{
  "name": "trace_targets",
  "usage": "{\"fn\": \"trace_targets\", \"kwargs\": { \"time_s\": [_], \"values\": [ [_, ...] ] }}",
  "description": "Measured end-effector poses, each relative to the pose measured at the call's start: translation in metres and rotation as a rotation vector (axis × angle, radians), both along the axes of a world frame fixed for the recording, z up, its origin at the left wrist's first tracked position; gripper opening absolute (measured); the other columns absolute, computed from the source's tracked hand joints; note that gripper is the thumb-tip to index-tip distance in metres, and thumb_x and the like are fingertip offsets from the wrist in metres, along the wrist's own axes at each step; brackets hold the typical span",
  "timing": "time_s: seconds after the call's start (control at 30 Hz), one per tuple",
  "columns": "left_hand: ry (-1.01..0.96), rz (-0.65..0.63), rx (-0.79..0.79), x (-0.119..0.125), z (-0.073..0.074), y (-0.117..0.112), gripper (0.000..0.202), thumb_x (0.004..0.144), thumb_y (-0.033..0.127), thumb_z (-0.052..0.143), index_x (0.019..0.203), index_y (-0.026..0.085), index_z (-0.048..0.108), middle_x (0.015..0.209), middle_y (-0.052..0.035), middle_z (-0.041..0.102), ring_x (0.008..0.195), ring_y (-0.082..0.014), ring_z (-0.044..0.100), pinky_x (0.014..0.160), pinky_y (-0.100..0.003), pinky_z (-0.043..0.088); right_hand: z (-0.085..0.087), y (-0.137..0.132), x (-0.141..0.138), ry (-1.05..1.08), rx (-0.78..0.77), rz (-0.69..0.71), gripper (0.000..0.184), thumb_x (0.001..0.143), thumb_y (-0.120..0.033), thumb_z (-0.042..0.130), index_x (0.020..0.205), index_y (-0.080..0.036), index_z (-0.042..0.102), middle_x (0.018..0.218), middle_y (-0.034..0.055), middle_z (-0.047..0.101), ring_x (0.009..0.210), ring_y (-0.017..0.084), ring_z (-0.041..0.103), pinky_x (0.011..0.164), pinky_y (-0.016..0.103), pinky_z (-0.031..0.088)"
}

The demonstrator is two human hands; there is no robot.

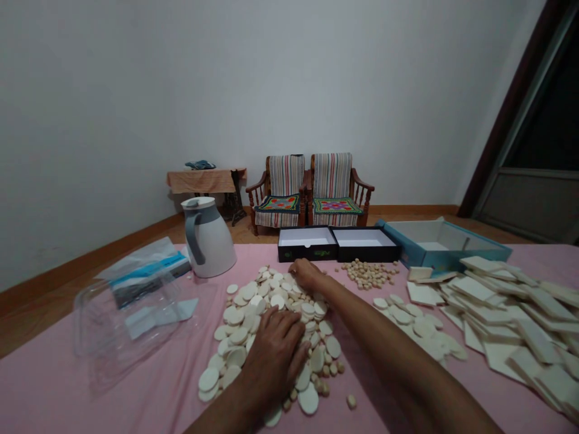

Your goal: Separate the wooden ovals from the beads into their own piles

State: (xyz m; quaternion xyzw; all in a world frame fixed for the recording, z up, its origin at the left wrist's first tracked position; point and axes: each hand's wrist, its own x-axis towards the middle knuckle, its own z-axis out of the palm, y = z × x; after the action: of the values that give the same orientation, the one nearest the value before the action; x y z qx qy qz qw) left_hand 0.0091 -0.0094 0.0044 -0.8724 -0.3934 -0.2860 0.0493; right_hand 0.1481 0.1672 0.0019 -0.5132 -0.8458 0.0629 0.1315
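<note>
A heap of pale round wooden discs lies on the pink cloth in front of me, with small wooden beads or pegs mixed in along its near right edge. My left hand rests palm down on the middle of the heap, its fingers stretched out over the discs. At the heap's far end is my right hand, with its fingers curled down among the pieces. Whatever those fingertips hold, if anything, is hidden. My right forearm crosses between the heap and a smaller spread of discs.
Two black boxes with white insides stand at the back, beside a blue box. Small wooden pieces lie before them. Square wooden tiles are piled right. Left are a white jug, a clear plastic tray and a blue packet.
</note>
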Motion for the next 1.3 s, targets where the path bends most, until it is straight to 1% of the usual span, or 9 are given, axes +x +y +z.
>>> {"fn": "trace_targets", "kwargs": {
  "time_s": [0.1, 0.23, 0.33, 0.43, 0.57, 0.73, 0.87, 1.03, 1.3],
  "values": [
    [-0.004, -0.005, 0.016, 0.000, 0.002, 0.000, 0.017, 0.087, 0.023, 0.054, 0.102, 0.021, 0.062, 0.109, -0.0085, 0.066, 0.103, -0.0255, 0.059, 0.102, -0.056, 0.037, -0.002, -0.005, 0.009, -0.038, -0.050, -0.054, 0.033, 0.091, -0.035, 0.055, 0.118, -0.017, 0.056, 0.119, 0.0080, 0.057, 0.101, 0.021, 0.059, 0.085, 0.040, 0.051],
    [0.006, -0.011, 0.010, 0.000, 0.002, 0.000, 0.017, 0.087, 0.023, 0.053, 0.102, 0.020, 0.062, 0.108, -0.0085, 0.066, 0.102, -0.0258, 0.059, 0.102, -0.055, 0.037, 0.009, -0.019, 0.048, -0.054, -0.044, -0.168, 0.016, 0.085, -0.016, 0.057, 0.097, -0.013, 0.067, 0.104, 0.0125, 0.064, 0.099, 0.022, 0.060, 0.081, 0.031, 0.046],
    [0.014, -0.009, 0.001, 0.000, 0.001, 0.001, 0.017, 0.087, 0.023, 0.053, 0.102, 0.019, 0.062, 0.109, -0.0085, 0.066, 0.104, -0.0259, 0.058, 0.102, -0.056, 0.036, 0.022, -0.033, 0.080, -0.028, 0.026, -0.251, 0.027, 0.084, -0.009, 0.050, 0.105, -0.011, 0.066, 0.115, 0.0182, 0.059, 0.108, 0.026, 0.056, 0.083, 0.033, 0.042],
    [0.019, -0.004, -0.004, 0.000, 0.000, 0.001, 0.018, 0.088, 0.023, 0.053, 0.103, 0.019, 0.062, 0.111, -0.0077, 0.066, 0.105, -0.0253, 0.058, 0.103, -0.056, 0.034, 0.027, -0.052, 0.098, 0.006, 0.035, -0.240, 0.032, 0.084, -0.008, 0.045, 0.108, -0.013, 0.065, 0.114, 0.0153, 0.060, 0.105, 0.023, 0.056, 0.082, 0.030, 0.040],
    [0.032, -0.009, 0.019, 0.000, 0.000, 0.002, 0.018, 0.089, 0.023, 0.051, 0.103, 0.019, 0.062, 0.111, -0.0073, 0.066, 0.107, -0.0244, 0.058, 0.103, -0.054, 0.035, 0.016, -0.083, 0.096, 0.032, -0.052, -0.116, 0.019, 0.077, -0.012, 0.057, 0.092, -0.017, 0.068, 0.088, 0.0049, 0.067, 0.083, 0.016, 0.059, 0.071, 0.023, 0.039],
    [0.050, -0.015, 0.044, 0.000, 0.000, 0.004, 0.018, 0.090, 0.022, 0.049, 0.103, 0.020, 0.062, 0.111, -0.0067, 0.066, 0.107, -0.0236, 0.058, 0.103, -0.054, 0.034, -0.010, -0.109, 0.081, 0.098, -0.007, -0.109, 0.017, 0.079, -0.010, 0.051, 0.091, -0.016, 0.061, 0.091, 0.0054, 0.064, 0.083, 0.015, 0.055, 0.069, 0.023, 0.035],
    [0.067, -0.016, 0.057, -0.001, -0.001, 0.005, 0.018, 0.091, 0.023, 0.048, 0.104, 0.019, 0.061, 0.111, -0.0069, 0.066, 0.107, -0.0230, 0.058, 0.103, -0.054, 0.034, -0.018, -0.103, 0.090, 0.214, 0.073, -0.177, 0.015, 0.077, -0.007, 0.051, 0.085, -0.017, 0.059, 0.084, 0.0039, 0.061, 0.079, 0.015, 0.053, 0.068, 0.023, 0.034],
    [0.095, -0.022, 0.082, -0.002, -0.001, 0.006, 0.019, 0.091, 0.023, 0.048, 0.104, 0.018, 0.061, 0.111, -0.0081, 0.066, 0.107, -0.0233, 0.059, 0.101, -0.053, 0.035, -0.005, -0.089, 0.113, 0.297, 0.182, -0.293, 0.032, 0.076, 0.001, 0.045, 0.101, -0.014, 0.059, 0.104, 0.0121, 0.059, 0.093, 0.019, 0.053, 0.079, 0.028, 0.038],
    [0.122, -0.020, 0.098, -0.003, -0.002, 0.008, 0.020, 0.091, 0.024, 0.049, 0.105, 0.019, 0.061, 0.113, -0.0084, 0.066, 0.108, -0.0239, 0.058, 0.102, -0.052, 0.036, -0.009, -0.102, 0.088, 0.167, 0.036, 0.077, 0.016, 0.084, -0.010, 0.049, 0.084, -0.016, 0.063, 0.088, 0.0060, 0.064, 0.085, 0.016, 0.054, 0.080, 0.027, 0.036]
  ]
}}
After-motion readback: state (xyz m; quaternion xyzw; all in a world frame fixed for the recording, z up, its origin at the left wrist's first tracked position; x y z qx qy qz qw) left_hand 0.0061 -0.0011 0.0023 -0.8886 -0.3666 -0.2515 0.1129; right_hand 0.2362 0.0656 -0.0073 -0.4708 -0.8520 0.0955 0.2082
